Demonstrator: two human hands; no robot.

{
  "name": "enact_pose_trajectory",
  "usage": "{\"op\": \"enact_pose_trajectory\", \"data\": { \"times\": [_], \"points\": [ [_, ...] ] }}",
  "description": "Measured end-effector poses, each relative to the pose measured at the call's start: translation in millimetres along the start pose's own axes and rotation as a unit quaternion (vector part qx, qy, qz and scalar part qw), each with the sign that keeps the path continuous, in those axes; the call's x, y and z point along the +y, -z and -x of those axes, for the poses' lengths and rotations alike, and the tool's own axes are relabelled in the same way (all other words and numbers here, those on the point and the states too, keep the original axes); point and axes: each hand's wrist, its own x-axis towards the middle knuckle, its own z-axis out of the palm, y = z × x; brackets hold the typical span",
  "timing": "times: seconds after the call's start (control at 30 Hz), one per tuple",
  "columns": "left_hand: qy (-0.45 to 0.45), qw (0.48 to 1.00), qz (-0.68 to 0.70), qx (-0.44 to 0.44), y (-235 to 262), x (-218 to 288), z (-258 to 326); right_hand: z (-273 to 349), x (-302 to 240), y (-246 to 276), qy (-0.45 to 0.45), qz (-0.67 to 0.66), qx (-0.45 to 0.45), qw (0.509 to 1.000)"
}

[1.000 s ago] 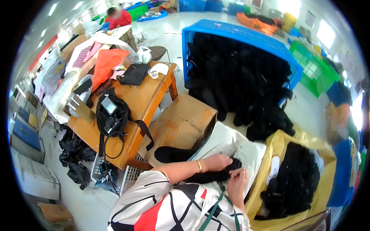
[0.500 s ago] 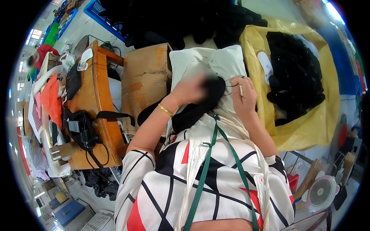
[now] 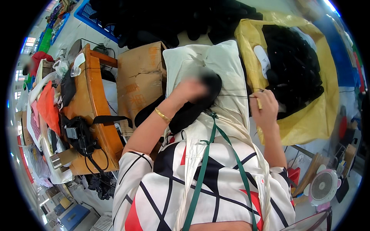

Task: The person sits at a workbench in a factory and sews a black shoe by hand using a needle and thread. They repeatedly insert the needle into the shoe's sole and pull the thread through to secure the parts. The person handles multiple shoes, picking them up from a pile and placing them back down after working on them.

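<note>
My left hand (image 3: 189, 91), partly blurred, is closed on a black fabric shoe piece (image 3: 210, 90). The piece rests on the white cloth (image 3: 231, 63) over my lap. A gold bangle (image 3: 163, 114) circles my left wrist. Beyond the cloth's right side, my right hand (image 3: 266, 107) has its fingers pinched together. A dark thread (image 3: 236, 95) stretches from the black piece to these fingers. A yellowish band or strip (image 3: 259, 103) shows at a finger; I cannot tell which. Any needle is too small to see. More black fabric (image 3: 148, 111) lies under my left forearm.
To the right stands a yellow sack (image 3: 329, 104) full of black pieces, with a white sole-shaped insert (image 3: 262, 61) at its edge. A cardboard box (image 3: 140, 69) and a wooden table (image 3: 83, 104) are on the left. Black pieces (image 3: 165, 21) and a blue crate (image 3: 86, 15) lie ahead.
My right hand has moved right, from over the white cloth to the yellow sack's near edge, drawing the thread out longer. My left hand keeps its hold on the black piece.
</note>
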Motion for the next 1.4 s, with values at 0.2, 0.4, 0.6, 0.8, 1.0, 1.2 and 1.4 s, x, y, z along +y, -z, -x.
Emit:
{"op": "enact_pose_trajectory", "data": {
  "times": [0.2,0.4,0.6,0.8,1.0,1.2,1.4],
  "points": [
    [0.068,0.938,0.339,0.008,6,-22,4,35,42,15,-0.362,-0.178,-0.08,0.911],
    [0.082,0.912,0.402,-0.011,5,-20,1,-7,3,-47,-0.259,-0.283,-0.155,0.911],
    [0.009,0.996,0.094,-0.002,18,-15,11,-48,-21,-98,0.039,-0.032,-0.189,0.981],
    [-0.105,0.992,-0.052,0.055,21,-35,2,-55,-12,-128,0.071,0.026,-0.249,0.966],
    [0.048,0.988,0.138,0.044,14,-28,-1,-51,-22,-135,-0.045,-0.11,-0.203,0.972],
    [-0.012,0.997,0.048,0.064,17,-28,0,-46,-4,-115,-0.426,-0.53,-0.117,0.723],
    [-0.067,0.994,-0.014,0.09,16,-39,-1,-22,124,-10,-0.455,-0.701,0.235,0.496]
  ]
}}
